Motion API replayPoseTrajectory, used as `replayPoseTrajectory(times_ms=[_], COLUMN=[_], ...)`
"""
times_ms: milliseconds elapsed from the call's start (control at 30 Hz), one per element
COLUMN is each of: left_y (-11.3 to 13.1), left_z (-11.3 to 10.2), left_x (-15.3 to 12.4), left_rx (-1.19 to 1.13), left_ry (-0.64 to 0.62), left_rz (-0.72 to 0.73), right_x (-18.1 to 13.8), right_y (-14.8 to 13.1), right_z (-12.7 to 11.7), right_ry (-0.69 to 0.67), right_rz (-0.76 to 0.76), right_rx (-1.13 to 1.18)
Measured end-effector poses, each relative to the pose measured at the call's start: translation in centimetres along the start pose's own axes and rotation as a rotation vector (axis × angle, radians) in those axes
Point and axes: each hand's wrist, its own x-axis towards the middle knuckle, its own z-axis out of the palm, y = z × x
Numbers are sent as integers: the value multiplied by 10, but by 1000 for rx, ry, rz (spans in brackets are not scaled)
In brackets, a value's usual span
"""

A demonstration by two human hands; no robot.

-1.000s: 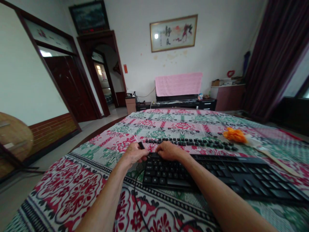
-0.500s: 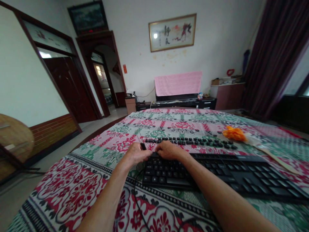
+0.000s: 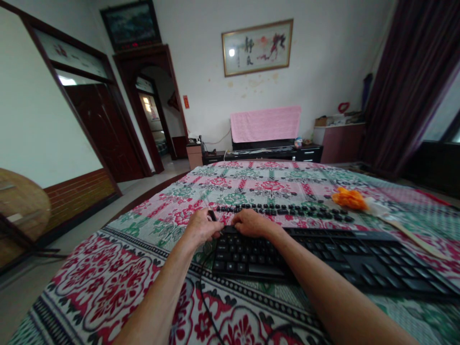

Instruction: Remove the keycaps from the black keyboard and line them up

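Note:
A black keyboard (image 3: 325, 251) lies across the patterned tablecloth, its left end beneath my hands. My left hand (image 3: 201, 227) is at the keyboard's upper left corner, fingers pinched, with a small dark piece (image 3: 212, 215) sticking up between thumb and fingers; its kind does not show. Just to the right, my right hand (image 3: 250, 223) rests on the top left edge of the keyboard with its fingers curled. Whatever its fingertips grip is hidden. Behind the hands, several loose black keycaps (image 3: 287, 211) lie in rows on the cloth.
An orange fluffy bundle (image 3: 348, 198) lies right of the keycaps, beside a pale wooden stick (image 3: 413, 235). A black cable (image 3: 205, 302) runs from the keyboard's left side toward me. The floral tablecloth (image 3: 118, 282) covers the round table.
My left hand has shifted slightly left, away from my right hand, and the dark piece in it has tilted. My right hand and the keyboard stay in place.

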Motion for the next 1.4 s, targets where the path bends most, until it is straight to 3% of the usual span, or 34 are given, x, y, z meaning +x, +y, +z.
replayPoseTrajectory(times_ms=[267,567,767,1400], left_y=[2,9,5,9], left_z=[-7,-7,-10,-1], left_x=[-2,-6,-6,-7], left_rx=[10,15,55,-113], left_ry=[-110,-99,-164,-75], left_rz=[37,-25,-6,-144], right_x=[0,1,1,0], right_y=[1,2,2,0], right_z=[0,2,1,1], right_ry=[-3,8,-5,3], right_rz=[-7,-40,-60,-14], right_rx=[11,11,1,17])
